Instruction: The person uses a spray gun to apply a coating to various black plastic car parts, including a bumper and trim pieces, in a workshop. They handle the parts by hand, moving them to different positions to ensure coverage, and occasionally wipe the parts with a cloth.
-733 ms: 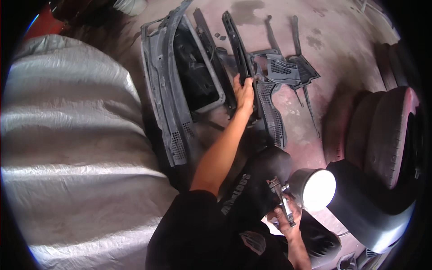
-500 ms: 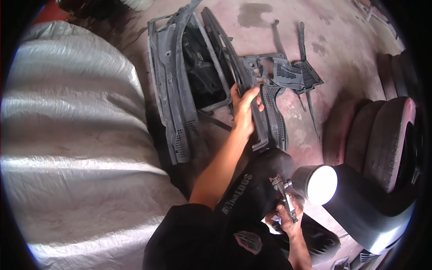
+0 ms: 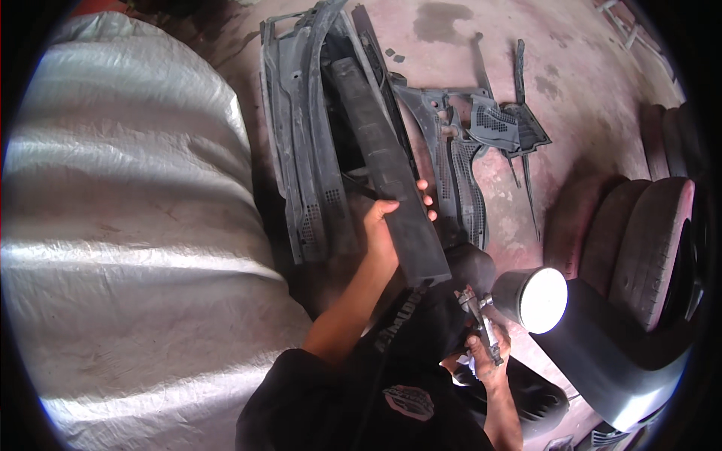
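My left hand (image 3: 389, 225) grips a long black plastic trim strip (image 3: 402, 203) near its close end, thumb on the broad face and fingertips round the far edge. The strip slants away from me over a dark frame-like part. In my right hand (image 3: 487, 352) is a metal spray gun (image 3: 478, 319) with a round cup (image 3: 530, 299), whose lid glares white. A pale scrap, perhaps paper or cloth, shows beside that hand. The gun's nozzle end lies close to the strip's near end, apart from it.
Grey plastic cowl panels (image 3: 304, 135) lie on the floor at left, with a perforated piece (image 3: 459, 180) and a smaller vented one (image 3: 500, 128) on the right. A silver sheet (image 3: 135, 225) covers something large at left. Tires (image 3: 647, 248) and a dark bumper-like part (image 3: 602, 346) stand at right.
My left hand has turned the trim strip, so its broad face now shows instead of its narrow edge. The hand sits slightly lower and further left. The spray gun has barely moved.
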Motion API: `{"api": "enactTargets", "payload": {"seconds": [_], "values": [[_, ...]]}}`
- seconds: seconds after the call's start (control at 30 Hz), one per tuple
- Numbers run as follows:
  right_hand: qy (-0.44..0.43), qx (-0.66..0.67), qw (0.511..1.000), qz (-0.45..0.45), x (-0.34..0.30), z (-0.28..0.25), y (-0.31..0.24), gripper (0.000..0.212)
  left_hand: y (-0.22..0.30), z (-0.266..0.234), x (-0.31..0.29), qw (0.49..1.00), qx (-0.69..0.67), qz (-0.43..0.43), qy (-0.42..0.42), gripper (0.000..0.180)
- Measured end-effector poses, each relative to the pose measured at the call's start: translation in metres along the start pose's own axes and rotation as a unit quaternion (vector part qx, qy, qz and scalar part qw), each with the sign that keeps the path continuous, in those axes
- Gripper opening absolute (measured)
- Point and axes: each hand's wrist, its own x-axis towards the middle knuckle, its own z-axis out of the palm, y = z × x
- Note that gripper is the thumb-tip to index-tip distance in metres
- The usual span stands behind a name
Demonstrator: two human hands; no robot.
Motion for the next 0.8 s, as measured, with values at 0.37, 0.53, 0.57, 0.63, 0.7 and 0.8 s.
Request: {"api": "enactTargets", "payload": {"seconds": [0.37,0.53,0.57,0.63,0.7,0.8], "values": [[-0.009,-0.003,1.000,0.010,0.003,-0.005,-0.006,0.042,0.035,-0.051,0.063,0.999,-0.015,-0.008,-0.043,0.056],[-0.010,0.002,1.000,0.027,0.001,-0.013,0.002,0.041,0.031,-0.051,0.052,0.992,0.088,-0.038,0.077,0.046],[-0.013,0.017,0.999,0.049,-0.001,-0.015,0.004,0.042,0.031,-0.054,0.045,0.991,0.106,-0.050,0.072,0.046],[-0.011,0.047,0.996,0.081,-0.002,-0.015,0.009,0.044,0.030,-0.037,0.030,0.981,0.176,-0.001,0.080,0.048],[0.003,0.062,0.994,0.089,-0.006,-0.014,0.012,0.046,0.026,-0.023,0.014,0.958,0.265,0.054,0.096,0.044],[0.024,0.067,0.993,0.090,-0.009,-0.015,0.016,0.048,0.017,-0.008,-0.021,0.915,0.356,0.082,0.171,0.053]]}}
